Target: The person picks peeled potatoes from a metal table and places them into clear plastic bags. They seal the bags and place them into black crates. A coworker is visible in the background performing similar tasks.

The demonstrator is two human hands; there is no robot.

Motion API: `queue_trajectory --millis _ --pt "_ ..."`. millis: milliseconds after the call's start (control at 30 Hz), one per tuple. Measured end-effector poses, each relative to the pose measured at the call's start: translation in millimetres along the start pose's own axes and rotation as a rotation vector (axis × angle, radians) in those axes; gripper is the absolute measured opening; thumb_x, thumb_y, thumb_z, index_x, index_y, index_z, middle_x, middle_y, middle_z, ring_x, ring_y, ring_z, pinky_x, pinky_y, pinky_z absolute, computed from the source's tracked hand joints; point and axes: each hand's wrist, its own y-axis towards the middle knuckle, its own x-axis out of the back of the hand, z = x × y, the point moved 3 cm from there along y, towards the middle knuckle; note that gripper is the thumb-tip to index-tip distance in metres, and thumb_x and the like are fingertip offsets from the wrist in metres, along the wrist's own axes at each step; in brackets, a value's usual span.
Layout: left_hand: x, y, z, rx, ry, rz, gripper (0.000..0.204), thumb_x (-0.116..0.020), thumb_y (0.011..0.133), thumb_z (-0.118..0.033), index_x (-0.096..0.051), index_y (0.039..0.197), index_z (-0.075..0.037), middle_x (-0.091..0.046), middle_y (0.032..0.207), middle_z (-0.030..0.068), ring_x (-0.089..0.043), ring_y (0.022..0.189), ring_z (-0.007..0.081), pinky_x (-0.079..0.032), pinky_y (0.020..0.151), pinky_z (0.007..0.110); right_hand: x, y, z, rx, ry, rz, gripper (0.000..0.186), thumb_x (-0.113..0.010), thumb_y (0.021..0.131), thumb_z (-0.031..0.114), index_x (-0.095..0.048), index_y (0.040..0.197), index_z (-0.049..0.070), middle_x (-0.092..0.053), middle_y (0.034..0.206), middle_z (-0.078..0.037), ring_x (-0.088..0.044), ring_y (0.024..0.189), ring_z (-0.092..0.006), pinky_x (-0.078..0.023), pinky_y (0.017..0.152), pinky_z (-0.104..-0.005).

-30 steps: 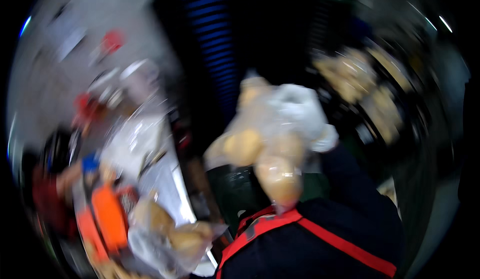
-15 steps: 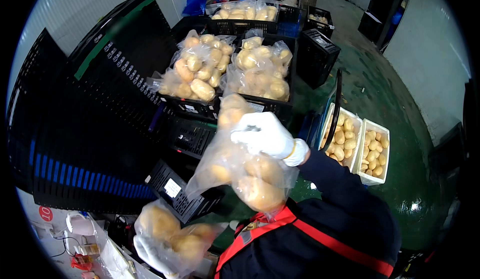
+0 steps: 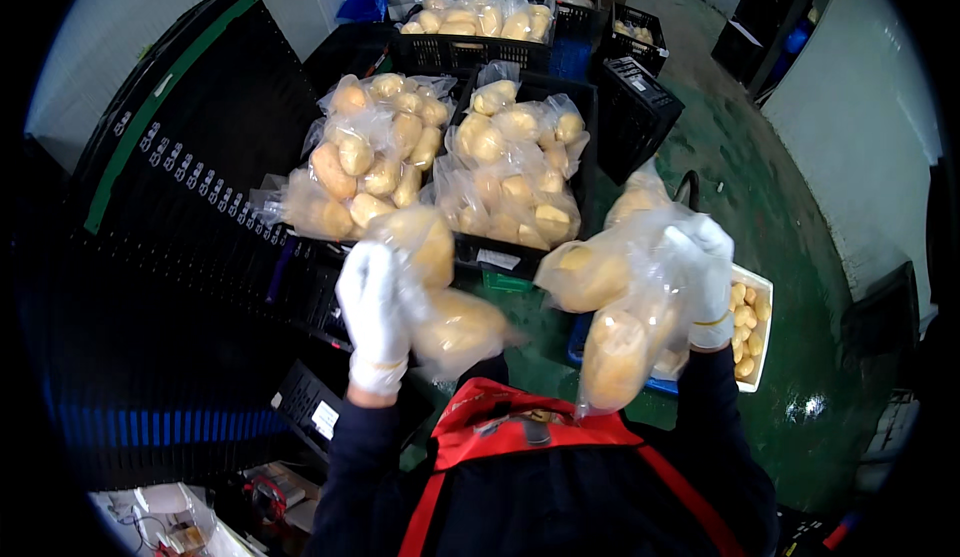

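Note:
My white-gloved left hand (image 3: pixel 372 307) grips a clear plastic bag of potatoes (image 3: pixel 452 332), which hangs to the right of the fingers. In my right hand (image 3: pixel 705 272), also gloved, more clear bags of potatoes (image 3: pixel 612 355) are bunched by their tops and dangle to its left. Both hands are raised above the floor. Just beyond my left hand stands a black crate heaped with bagged potatoes (image 3: pixel 375 147). A second black crate (image 3: pixel 588 122) beside it, to the right, is filled with bagged potatoes (image 3: pixel 515 172).
Tall stacked black crates (image 3: pixel 190 147) line the left side. A white box of loose potatoes (image 3: pixel 748 332) sits on the wet green floor (image 3: pixel 800 287) at right. Farther back are another crate of bagged potatoes (image 3: pixel 475 19) and an upright black crate (image 3: pixel 637 107).
My left hand has risen from the lower left with its bag toward the crates. My right hand has swung right, carrying its bags. The view has shifted.

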Motion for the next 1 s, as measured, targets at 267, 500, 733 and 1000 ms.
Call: queue_trajectory --millis 267,500,733,1000 --pt "-86 170 132 0.187 -0.498 0.221 0.021 -0.061 0.105 -0.022 -0.062 0.089 -0.008 -0.056 0.072 -0.004 -0.047 0.058 0.0041 -0.038 0.052 0.02 3 99 5 0.123 -0.114 -0.141 0.004 -0.067 0.096 0.003 -0.071 0.098 0.001 -0.075 0.094 -0.005 -0.068 0.079 -0.0096 -0.056 0.071 -0.0259" --pt "-37 230 266 0.384 -0.371 -0.065 0.023 -0.067 0.101 -0.026 -0.058 0.082 -0.016 -0.054 0.073 -0.0066 -0.05 0.065 0.0066 -0.042 0.055 0.026 -16 199 -11 0.087 -0.199 -0.211 0.006 -0.068 0.095 0.003 -0.072 0.1 0.001 -0.074 0.094 -0.004 -0.067 0.077 -0.0102 -0.054 0.071 -0.0241" --pt "34 200 282 0.525 -0.137 -0.202 0.037 -0.06 0.106 -0.033 -0.05 0.074 -0.015 -0.051 0.062 -0.0038 -0.041 0.044 0.0071 -0.032 0.039 0.024 -29 324 -39 0.071 -0.275 -0.025 0.005 -0.067 0.095 0.001 -0.071 0.098 -0.001 -0.074 0.095 -0.004 -0.066 0.08 -0.0097 -0.055 0.075 -0.0255" --pt "32 202 290 0.482 0.015 -0.324 0.04 -0.061 0.105 -0.031 -0.047 0.071 -0.015 -0.052 0.06 -0.0028 -0.043 0.044 0.0068 -0.033 0.039 0.025 -65 462 -137 -0.048 -0.536 0.572 0.018 -0.071 0.093 0.008 -0.073 0.106 -0.003 -0.072 0.093 0.0 -0.063 0.082 -0.0095 -0.053 0.076 -0.0299"
